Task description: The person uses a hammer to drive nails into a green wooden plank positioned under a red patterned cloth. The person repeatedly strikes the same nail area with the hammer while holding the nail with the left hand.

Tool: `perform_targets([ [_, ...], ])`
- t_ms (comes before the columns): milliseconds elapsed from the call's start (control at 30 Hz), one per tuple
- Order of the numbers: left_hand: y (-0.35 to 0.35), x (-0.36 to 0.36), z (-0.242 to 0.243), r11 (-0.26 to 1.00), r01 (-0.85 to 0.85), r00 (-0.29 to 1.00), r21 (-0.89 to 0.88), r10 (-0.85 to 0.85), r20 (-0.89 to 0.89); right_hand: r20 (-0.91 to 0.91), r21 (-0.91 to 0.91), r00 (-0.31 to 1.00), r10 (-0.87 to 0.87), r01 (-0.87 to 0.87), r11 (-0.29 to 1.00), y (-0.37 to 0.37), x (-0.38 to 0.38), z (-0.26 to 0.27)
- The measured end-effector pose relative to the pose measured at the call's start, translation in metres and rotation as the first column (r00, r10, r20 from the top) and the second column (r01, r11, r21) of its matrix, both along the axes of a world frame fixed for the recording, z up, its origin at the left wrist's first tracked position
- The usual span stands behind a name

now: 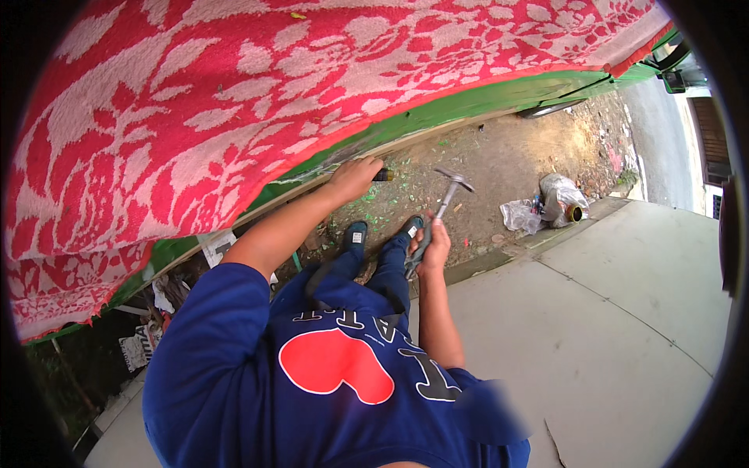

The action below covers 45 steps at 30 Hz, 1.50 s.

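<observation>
My left hand (pixel 354 178) is closed round a tool with a black and yellow handle (pixel 383 175). Its thin metal shaft points left, towards the chipped lower edge of a green vehicle body panel (pixel 433 120); whether the tip touches cannot be told. In my right hand (pixel 435 245) is a claw hammer (pixel 450 190) with a metal shaft and a grey grip, its head raised over the ground, apart from the left hand's tool. A red and pink floral cloth (pixel 246 93) drapes over the panel above both hands.
Green paint flakes (pixel 374 205) litter the dirt near my shoes (pixel 357 234). Clear plastic bags (pixel 559 196) and an open can (pixel 574 213) lie at the right beside a concrete slab (pixel 562 327). A wheel (pixel 550 109) shows under the vehicle.
</observation>
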<state>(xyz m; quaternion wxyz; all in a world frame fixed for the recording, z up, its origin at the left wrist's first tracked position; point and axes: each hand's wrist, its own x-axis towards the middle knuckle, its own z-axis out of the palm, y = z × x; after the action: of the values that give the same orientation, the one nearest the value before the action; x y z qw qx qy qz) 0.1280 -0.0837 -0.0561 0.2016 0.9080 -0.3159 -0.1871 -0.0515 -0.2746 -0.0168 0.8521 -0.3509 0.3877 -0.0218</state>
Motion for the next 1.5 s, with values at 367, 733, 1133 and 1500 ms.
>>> perform_targets([
  [367, -0.002, 0.002, 0.010, 0.997, -0.034, 0.998, 0.062, 0.037, -0.047, -0.024, -0.107, 0.991, 0.133, -0.135, 0.985, 0.010, -0.001, -0.007],
  [733, -0.001, 0.002, 0.011, 1.000, -0.018, 0.999, 0.004, 0.019, -0.030, -0.078, -0.119, 0.973, 0.217, -0.225, 0.967, 0.019, -0.010, -0.010],
  [1133, -0.001, 0.002, 0.003, 1.000, -0.017, 0.999, 0.009, 0.018, -0.031, -0.112, -0.151, 0.927, 0.357, -0.371, 0.916, 0.020, -0.013, -0.013],
  [1500, 0.006, -0.005, 0.013, 0.999, 0.011, 1.000, -0.052, -0.010, 0.028, -0.097, -0.159, 0.936, 0.337, -0.349, 0.924, 0.014, -0.021, -0.004],
])
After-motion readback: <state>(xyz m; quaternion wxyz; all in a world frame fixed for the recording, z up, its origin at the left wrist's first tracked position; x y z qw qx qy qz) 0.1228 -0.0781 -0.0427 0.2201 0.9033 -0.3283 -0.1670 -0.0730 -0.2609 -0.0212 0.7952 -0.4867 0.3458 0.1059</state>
